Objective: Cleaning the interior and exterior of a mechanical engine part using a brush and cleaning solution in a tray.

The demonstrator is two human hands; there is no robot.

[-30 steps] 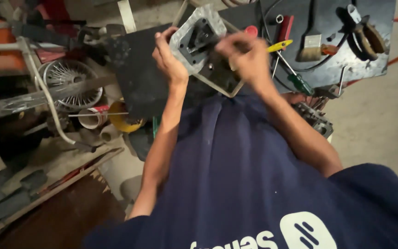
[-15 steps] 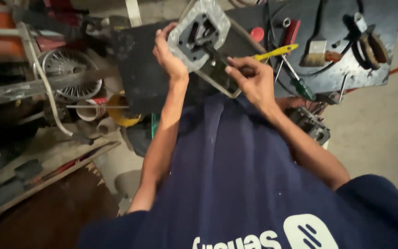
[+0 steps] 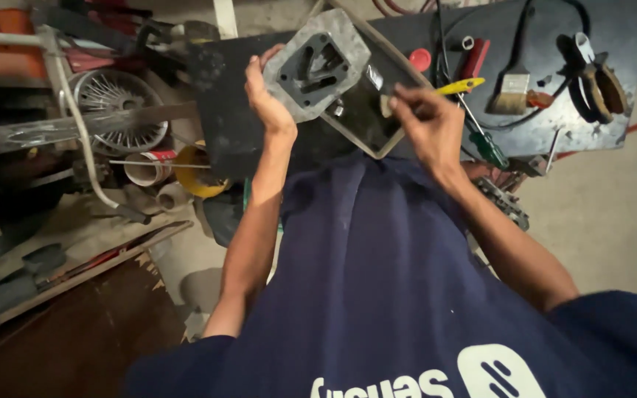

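At far left, a cluttered shelf holds a spoked metal wheel [image 3: 116,110], with a white cup [image 3: 141,168] and a yellow round container [image 3: 197,173] just below it; their contents cannot be made out. Left hand [image 3: 267,103] is closed around the left edge of a grey square metal plate [image 3: 317,65] with dark cut-outs, held tilted above a black workbench [image 3: 223,103]. Directly beneath the plate sits a shallow rectangular metal tray [image 3: 366,121] with a dark inside; what lies in it is unclear. Right hand [image 3: 425,121] pinches a small pale piece [image 3: 386,105] at the plate's right edge, fingers closed on it. Further right on the bench: a yellow-handled tool [image 3: 460,86], a red tool [image 3: 475,59], a green screwdriver [image 3: 489,147], a paintbrush [image 3: 512,88], and coiled dark rings [image 3: 602,85] near the bench's right edge. Open concrete floor [image 3: 613,214] lies at near right.
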